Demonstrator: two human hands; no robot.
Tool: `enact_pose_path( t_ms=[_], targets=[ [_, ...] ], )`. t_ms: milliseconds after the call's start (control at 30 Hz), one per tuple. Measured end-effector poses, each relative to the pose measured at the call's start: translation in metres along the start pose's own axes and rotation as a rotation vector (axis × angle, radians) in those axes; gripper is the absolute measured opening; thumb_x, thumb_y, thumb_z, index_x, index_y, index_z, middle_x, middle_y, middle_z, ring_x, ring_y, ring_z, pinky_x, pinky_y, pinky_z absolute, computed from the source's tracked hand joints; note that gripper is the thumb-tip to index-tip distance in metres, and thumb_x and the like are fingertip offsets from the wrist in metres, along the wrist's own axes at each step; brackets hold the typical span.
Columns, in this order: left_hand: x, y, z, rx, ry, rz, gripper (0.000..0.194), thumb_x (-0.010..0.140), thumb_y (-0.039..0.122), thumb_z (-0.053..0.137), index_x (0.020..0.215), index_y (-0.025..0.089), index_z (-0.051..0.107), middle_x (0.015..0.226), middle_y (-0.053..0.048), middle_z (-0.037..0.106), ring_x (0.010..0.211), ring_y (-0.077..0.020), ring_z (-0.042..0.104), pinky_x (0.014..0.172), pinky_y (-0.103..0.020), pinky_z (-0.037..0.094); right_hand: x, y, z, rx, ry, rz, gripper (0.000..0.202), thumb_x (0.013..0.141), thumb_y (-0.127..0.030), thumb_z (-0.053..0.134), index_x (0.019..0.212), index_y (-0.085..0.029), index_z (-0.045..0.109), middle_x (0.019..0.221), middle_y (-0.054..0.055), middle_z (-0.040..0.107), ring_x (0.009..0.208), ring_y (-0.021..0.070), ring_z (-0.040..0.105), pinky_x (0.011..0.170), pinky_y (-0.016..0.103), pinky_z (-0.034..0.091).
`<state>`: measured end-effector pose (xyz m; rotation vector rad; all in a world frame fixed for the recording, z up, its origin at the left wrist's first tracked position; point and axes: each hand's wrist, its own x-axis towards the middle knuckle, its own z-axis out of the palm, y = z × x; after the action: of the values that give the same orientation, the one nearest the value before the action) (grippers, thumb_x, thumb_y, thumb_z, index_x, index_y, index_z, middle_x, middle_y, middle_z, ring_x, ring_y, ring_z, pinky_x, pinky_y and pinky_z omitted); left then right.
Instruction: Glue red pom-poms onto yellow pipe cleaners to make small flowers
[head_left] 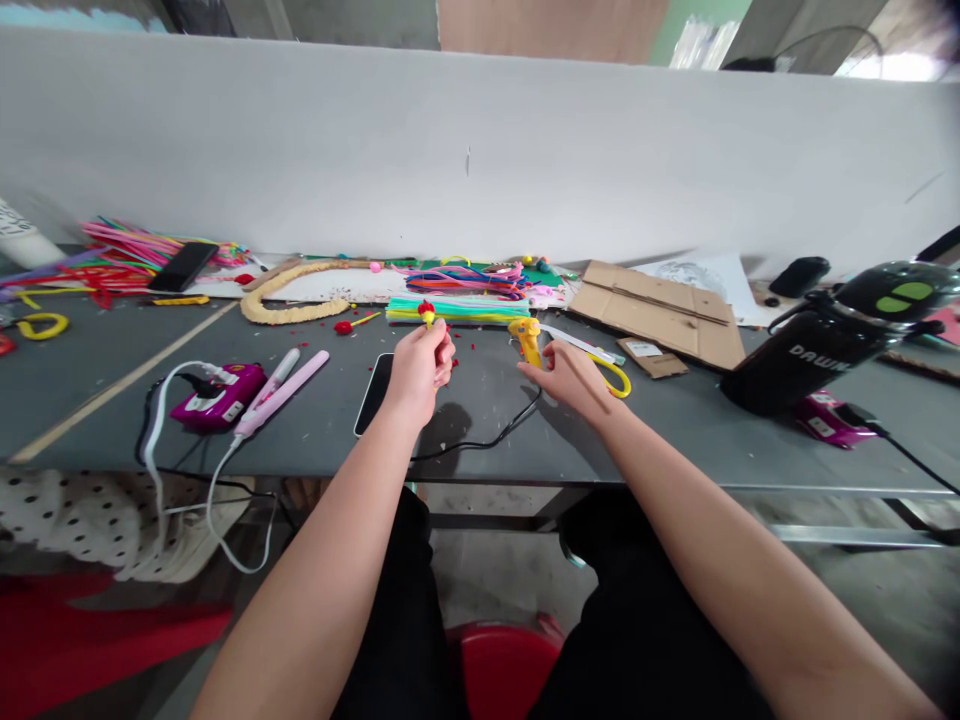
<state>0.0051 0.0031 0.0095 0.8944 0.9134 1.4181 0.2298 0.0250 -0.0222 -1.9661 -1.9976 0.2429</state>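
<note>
Above the grey table, my left hand (421,365) is closed round a small red and yellow piece (427,312) that pokes up over the fingertips. My right hand (564,375) has its thumb and fingers apart beside a yellow glue gun (528,341); whether they touch it I cannot tell. From the gun a black cord runs down to the left. A bundle of green and yellow pipe cleaners (480,311) lies behind both hands. Partly under my left forearm is a phone (372,396). Another red and yellow piece (352,325) lies left of my left hand.
A pink straightener (283,392) and a purple power strip (219,396) with cables are at the left. Flat cardboard (660,312), a black bottle (810,345) and another purple strip (832,420) stand or lie right. A white partition (480,160) closes the back.
</note>
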Motion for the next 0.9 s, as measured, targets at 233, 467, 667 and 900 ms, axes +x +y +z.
enact_pose_path(
  t_ms=[233, 467, 667, 900],
  targets=[
    [0.000, -0.001, 0.004, 0.032, 0.010, -0.021, 0.031, 0.093, 0.026, 0.058, 0.066, 0.017, 0.047, 0.054, 0.005, 0.043, 0.038, -0.0032, 0.028, 0.037, -0.018, 0.018, 0.004, -0.001, 0.001, -0.054, -0.084, 0.019, 0.026, 0.085, -0.042, 0.057, 0.080, -0.019, 0.067, 0.075, 0.007, 0.068, 0.069, 0.0210, 0.062, 0.060, 0.031, 0.034],
    [-0.001, -0.001, 0.004, 0.041, -0.026, -0.033, 0.028, 0.094, 0.025, 0.057, 0.068, 0.017, 0.047, 0.055, 0.005, 0.043, 0.039, -0.0036, 0.029, 0.039, -0.019, 0.019, -0.005, 0.004, -0.013, -0.160, -0.117, 0.041, 0.039, 0.085, -0.056, 0.059, 0.082, -0.019, 0.069, 0.086, 0.010, 0.071, 0.076, 0.0236, 0.063, 0.057, 0.031, 0.032],
    [-0.003, 0.000, 0.007, 0.049, -0.052, -0.051, 0.027, 0.093, 0.026, 0.057, 0.070, 0.018, 0.047, 0.054, 0.006, 0.041, 0.038, -0.0040, 0.028, 0.040, -0.021, 0.018, -0.036, -0.011, -0.022, 0.036, -0.219, -0.138, 0.038, 0.088, -0.053, 0.062, 0.070, -0.020, 0.062, 0.070, 0.006, 0.067, 0.064, 0.0186, 0.058, 0.058, 0.031, 0.035],
    [-0.009, -0.005, 0.015, 0.114, -0.132, -0.062, 0.035, 0.091, 0.032, 0.061, 0.064, 0.018, 0.044, 0.050, 0.007, 0.035, 0.037, -0.0043, 0.026, 0.041, -0.023, 0.014, -0.049, -0.039, -0.008, 0.856, -0.047, -0.337, 0.031, 0.091, -0.042, 0.066, 0.112, -0.020, 0.070, 0.099, 0.006, 0.074, 0.082, 0.0171, 0.065, 0.072, 0.031, 0.051]
  ],
)
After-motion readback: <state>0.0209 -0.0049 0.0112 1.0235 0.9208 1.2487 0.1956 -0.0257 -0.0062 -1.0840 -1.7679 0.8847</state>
